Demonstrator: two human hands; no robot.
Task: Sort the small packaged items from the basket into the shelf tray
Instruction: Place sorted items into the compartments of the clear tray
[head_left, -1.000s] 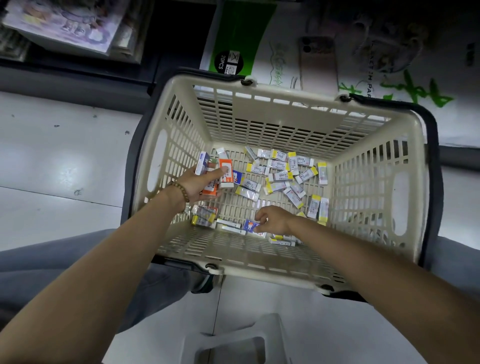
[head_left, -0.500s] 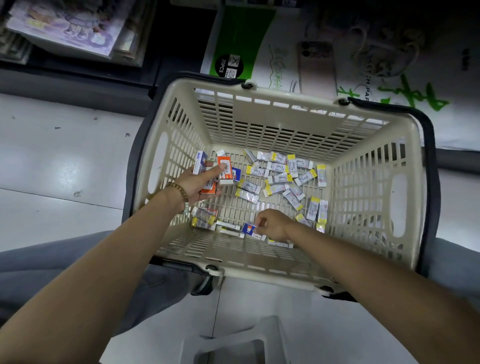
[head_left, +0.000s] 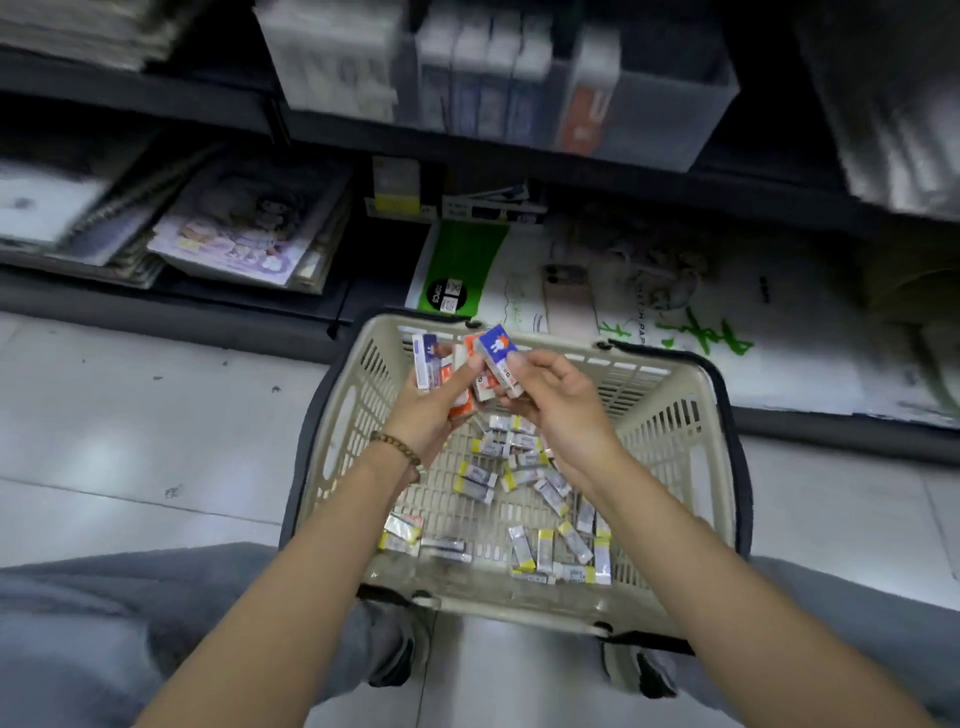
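Both hands have risen from the basket bottom to just above its far rim. Left hand grips a fan of small boxes, white-blue and orange. Right hand pinches a blue-topped box just beside that fan. Loose packets lie scattered inside the basket. Clear shelf tray sits above, blurred.

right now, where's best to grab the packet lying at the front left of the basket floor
Pinch the packet across its two long edges, coming straight down from above. It lies flat on the mesh floor, and the basket wall stands close on its left, so a sideways reach looks cramped.
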